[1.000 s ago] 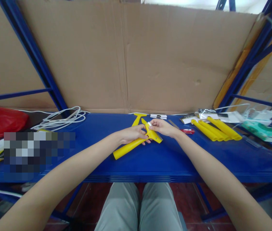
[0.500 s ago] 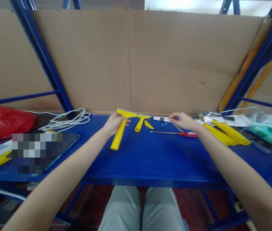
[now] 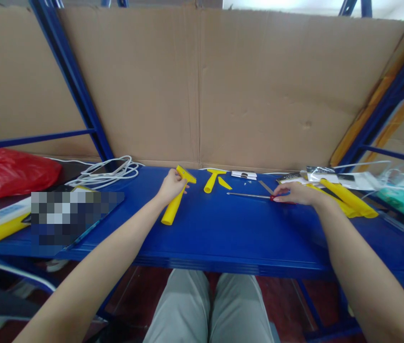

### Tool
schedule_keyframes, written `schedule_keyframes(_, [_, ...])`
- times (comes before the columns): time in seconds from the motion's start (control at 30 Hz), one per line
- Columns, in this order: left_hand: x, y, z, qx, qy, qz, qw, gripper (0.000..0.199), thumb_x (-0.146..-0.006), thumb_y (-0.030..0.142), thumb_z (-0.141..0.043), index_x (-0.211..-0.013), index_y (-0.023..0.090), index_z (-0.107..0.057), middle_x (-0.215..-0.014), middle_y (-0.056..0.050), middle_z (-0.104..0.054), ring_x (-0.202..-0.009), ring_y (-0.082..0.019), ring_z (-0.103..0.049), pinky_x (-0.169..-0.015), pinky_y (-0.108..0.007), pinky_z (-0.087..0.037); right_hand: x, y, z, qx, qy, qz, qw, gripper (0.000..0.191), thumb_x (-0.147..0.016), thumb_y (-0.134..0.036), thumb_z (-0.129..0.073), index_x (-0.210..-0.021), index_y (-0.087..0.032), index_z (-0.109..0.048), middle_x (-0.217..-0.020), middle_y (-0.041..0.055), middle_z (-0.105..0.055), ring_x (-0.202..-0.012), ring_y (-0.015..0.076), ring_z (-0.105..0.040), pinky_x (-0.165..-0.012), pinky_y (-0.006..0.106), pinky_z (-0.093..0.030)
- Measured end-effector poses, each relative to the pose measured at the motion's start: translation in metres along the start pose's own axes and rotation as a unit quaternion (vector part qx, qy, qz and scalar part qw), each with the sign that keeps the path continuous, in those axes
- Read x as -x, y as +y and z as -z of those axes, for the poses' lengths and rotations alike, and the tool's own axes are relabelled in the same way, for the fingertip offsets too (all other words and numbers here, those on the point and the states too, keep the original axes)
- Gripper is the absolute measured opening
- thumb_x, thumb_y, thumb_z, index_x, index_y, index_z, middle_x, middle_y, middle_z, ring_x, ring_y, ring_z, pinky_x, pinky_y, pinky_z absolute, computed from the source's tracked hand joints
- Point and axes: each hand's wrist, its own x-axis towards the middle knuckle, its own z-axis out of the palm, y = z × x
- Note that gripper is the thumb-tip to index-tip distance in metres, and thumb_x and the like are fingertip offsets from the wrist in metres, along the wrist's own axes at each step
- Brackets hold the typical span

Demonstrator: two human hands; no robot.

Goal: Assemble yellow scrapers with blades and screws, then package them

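Note:
My left hand [image 3: 170,186] is closed around the neck of a yellow scraper [image 3: 172,209], just under its wide head, which is turned at an angle. The hollow handle slants down toward the table's front. On the right, my right hand [image 3: 293,193] has its fingers closed on the red handle of a screwdriver [image 3: 248,195], whose shaft points left along the table. Beyond those fingers a thin metal blade [image 3: 265,186] lies flat. Between the hands are another yellow T-shaped scraper part [image 3: 209,182], a yellow wedge-shaped piece [image 3: 225,184] and tiny screws [image 3: 247,182].
A small white box [image 3: 243,175] sits at the cardboard wall [image 3: 259,95]. Several yellow handles [image 3: 352,197] and plastic packets [image 3: 323,174] lie right. At left are white cable [image 3: 110,174], a red bag [image 3: 15,174] and a blurred-out flat object [image 3: 73,219]. The blue table [image 3: 223,233] has blue uprights.
My right hand has come down and rightward from near the white box onto the screwdriver handle. In my left hand the scraper's head has turned. The view has shifted slightly.

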Motion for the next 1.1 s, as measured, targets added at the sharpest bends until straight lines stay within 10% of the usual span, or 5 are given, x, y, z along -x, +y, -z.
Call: schedule_keyframes(1.1, [0.01, -0.003, -0.009, 0.005, -0.056, -0.104, 0.993, 0.028, -0.067, 0.01, -0.063, -0.075, 0.02, -0.038, -0.068, 0.003, -0.065, -0.054, -0.012, -0.064, -0.054, -0.021, -0.051, -0.022, -0.07, -0.053, -0.076, 0.147, 0.166, 0.972, 0.014, -0.077, -0.035, -0.055, -0.082, -0.022, -0.055, -0.077, 0.0041, -0.064, -0.068, 0.0179, -0.057, -0.065, 0.031, -0.044])
